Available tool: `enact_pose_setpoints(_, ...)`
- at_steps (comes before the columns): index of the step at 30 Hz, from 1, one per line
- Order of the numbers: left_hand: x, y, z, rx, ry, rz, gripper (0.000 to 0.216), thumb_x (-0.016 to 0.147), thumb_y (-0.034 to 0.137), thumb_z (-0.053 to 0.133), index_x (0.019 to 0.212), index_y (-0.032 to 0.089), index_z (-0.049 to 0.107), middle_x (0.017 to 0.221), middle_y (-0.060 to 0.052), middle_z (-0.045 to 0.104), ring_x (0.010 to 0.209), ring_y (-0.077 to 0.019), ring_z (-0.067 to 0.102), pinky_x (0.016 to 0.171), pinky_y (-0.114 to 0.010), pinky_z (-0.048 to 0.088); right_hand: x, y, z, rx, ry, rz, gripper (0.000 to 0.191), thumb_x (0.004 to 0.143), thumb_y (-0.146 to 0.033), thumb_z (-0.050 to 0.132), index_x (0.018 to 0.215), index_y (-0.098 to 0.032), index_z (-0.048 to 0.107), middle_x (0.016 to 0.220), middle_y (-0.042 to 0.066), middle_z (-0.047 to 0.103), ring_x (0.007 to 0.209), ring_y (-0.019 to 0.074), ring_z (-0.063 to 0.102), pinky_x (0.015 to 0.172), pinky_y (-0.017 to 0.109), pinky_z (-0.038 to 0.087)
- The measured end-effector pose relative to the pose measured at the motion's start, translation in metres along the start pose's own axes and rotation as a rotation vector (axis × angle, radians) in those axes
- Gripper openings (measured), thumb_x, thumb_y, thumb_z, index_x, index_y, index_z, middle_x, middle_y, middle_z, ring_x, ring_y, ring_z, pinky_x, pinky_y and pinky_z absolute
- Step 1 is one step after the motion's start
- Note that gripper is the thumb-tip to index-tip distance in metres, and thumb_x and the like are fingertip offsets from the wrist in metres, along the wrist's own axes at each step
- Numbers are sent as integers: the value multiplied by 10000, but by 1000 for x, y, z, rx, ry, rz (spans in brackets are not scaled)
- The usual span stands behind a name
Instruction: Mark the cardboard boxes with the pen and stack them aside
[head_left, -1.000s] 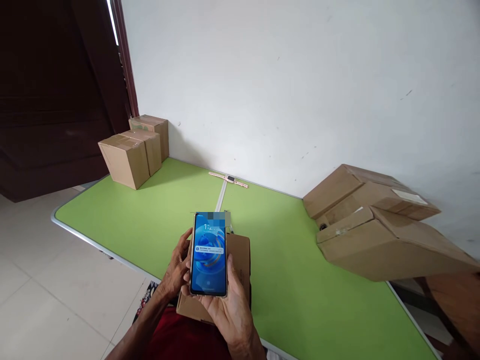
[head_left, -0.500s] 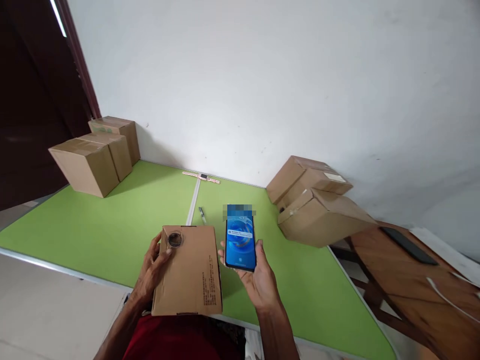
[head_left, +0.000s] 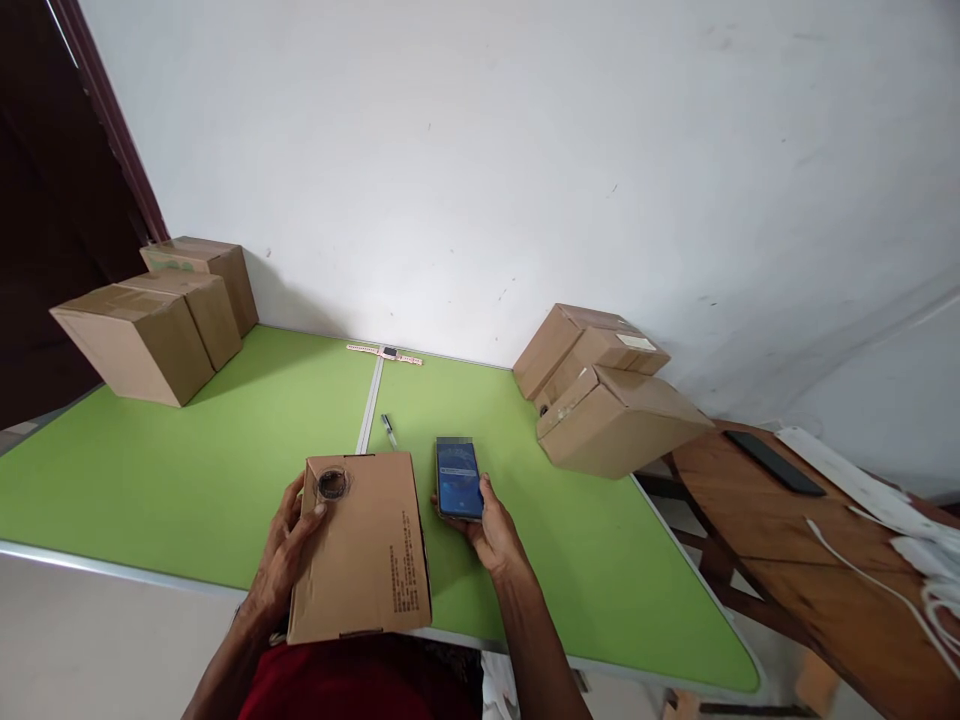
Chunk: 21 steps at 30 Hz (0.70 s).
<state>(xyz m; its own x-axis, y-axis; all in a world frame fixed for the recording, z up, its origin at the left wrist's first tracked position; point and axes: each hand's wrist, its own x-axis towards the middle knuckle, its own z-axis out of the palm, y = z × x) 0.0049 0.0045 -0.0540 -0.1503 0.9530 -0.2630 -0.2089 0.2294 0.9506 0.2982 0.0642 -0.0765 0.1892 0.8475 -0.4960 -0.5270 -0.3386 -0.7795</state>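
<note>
My right hand (head_left: pixel 491 530) is closed round the lower end of a smartphone (head_left: pixel 458 477) with a lit blue screen, held low over the green table (head_left: pixel 187 470). My left hand (head_left: pixel 283 552) grips the left edge of a flat brown cardboard box (head_left: pixel 364 550) that lies at the table's near edge, thumb near a dark round tape roll (head_left: pixel 332 484) on the box's top left corner. A small pen (head_left: pixel 388 430) lies just beyond the box, beside the table's centre seam.
Two cardboard boxes (head_left: pixel 150 315) stand at the far left; stacked boxes (head_left: pixel 607 400) lean at the far right against the white wall. A pink wristwatch (head_left: pixel 386 353) lies by the wall. A wooden table (head_left: pixel 817 540) to the right holds a dark phone (head_left: pixel 772 462) and white cables.
My left hand let go of the phone and took the box's left edge. My right hand carried the phone to the right and down toward the table. The view swung right.
</note>
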Motion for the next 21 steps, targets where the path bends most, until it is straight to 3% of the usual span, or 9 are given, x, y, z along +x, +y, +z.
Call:
enact_pose_setpoints(5,0,1,1,-26,-12,-12,991,759,668,816,1574,223,472,1570,-161,589,1373,-414,607,974,-401,596,-10,-6,-1,-65,35,-46,323,945,-497,668,1074,-207,726,966,69,836,852,249,783,741,382,640)
enact_pose_setpoints(11,-1,0,1,-35,-18,-4,944,776,631,815,1569,246,478,1569,-154,583,1368,-416,603,967,-412,585,-43,-9,-5,-215,31,-114,613,690,-655,845,1099,-206,766,1211,123,792,1204,337,688,817,393,589)
enact_pose_setpoints(17,-1,-1,3,-80,-43,-17,979,781,623,814,1592,235,426,1511,-165,616,1288,-392,654,932,-407,592,-60,-12,-9,-343,78,-166,729,628,-756,810,1140,-242,748,1488,145,646,1451,412,508,1047,593,514)
enact_pose_setpoints(21,0,-6,5,-111,-55,0,997,770,643,822,1592,244,424,1514,-173,614,1274,-405,668,951,-444,593,-71,-3,4,-428,120,-290,860,653,-795,789,1310,-248,695,1617,137,527,1525,409,414,1238,566,347)
